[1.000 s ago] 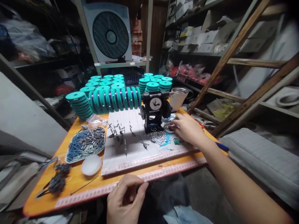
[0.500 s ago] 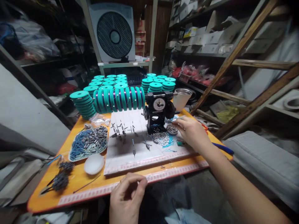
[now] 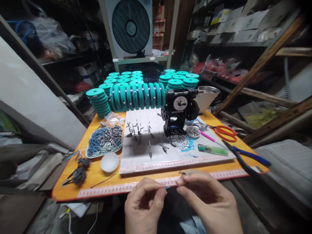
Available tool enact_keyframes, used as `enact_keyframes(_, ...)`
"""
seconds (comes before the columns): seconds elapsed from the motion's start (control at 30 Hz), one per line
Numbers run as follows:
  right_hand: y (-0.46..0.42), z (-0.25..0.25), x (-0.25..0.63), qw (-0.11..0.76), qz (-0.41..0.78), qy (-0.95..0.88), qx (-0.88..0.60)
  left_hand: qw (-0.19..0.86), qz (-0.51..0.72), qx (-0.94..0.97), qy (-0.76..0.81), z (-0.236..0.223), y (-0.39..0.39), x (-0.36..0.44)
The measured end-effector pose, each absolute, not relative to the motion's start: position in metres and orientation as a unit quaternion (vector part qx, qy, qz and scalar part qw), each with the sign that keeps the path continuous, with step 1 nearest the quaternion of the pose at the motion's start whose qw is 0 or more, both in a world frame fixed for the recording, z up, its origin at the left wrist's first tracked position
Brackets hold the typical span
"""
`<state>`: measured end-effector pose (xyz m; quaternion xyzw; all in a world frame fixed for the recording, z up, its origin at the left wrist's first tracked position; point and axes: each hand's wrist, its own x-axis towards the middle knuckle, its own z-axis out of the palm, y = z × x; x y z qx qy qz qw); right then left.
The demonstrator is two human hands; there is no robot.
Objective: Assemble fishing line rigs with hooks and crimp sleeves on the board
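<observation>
My left hand (image 3: 146,204) is closed in a pinch at the table's front edge, with the tip of a thin blue piece (image 3: 167,187) showing at its fingertips. Facing it, my right hand (image 3: 211,200) pinches a tiny metal piece (image 3: 179,185), too small to name. The fingertips of both hands are close together but apart. Behind them a white board (image 3: 136,164) carries several dark grey weights (image 3: 150,153) on lines that run up to a row of teal spools (image 3: 137,96). A black winder with a dial (image 3: 180,104) stands at the row's right end.
Left on the table are a tray of blue tubes and grey weights (image 3: 104,141) and a white round dish (image 3: 109,162). Right are a dish of small metal parts (image 3: 193,131), a green cutter (image 3: 212,149), orange scissors (image 3: 225,132) and blue-handled pliers (image 3: 253,157). A mug (image 3: 206,99) stands behind.
My right hand has come back from the dish of small metal parts to my left hand, carrying a tiny metal piece. My left hand keeps its pinch. The view has shifted, showing the scissors and pliers.
</observation>
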<state>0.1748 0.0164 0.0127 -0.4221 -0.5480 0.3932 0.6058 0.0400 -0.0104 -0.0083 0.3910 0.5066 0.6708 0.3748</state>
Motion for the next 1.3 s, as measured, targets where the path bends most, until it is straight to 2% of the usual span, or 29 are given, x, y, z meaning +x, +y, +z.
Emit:
enact_keyframes(0.47,0.006,0.014,0.162,0.607,0.439,-0.456,-0.481,0.393,0.669,0.385,0.499,-0.001,-0.013,0.041)
enact_keyframes(0.7,0.01,0.01,0.173,0.595,0.402,-0.538,-0.441,0.387,0.674,0.385,0.497,-0.002,-0.013,0.042)
enact_keyframes(0.93,0.012,0.009,0.174,0.59,0.407,-0.534,-0.449,0.386,0.674,0.396,0.49,-0.003,-0.014,0.042)
enact_keyframes(1.2,0.002,0.018,0.159,0.579,0.512,-0.45,-0.448,0.401,0.683,0.414,0.449,-0.008,-0.014,0.043)
enact_keyframes(1.3,0.005,0.018,0.164,0.577,0.501,-0.479,-0.431,0.398,0.682,0.428,0.441,-0.008,-0.014,0.041)
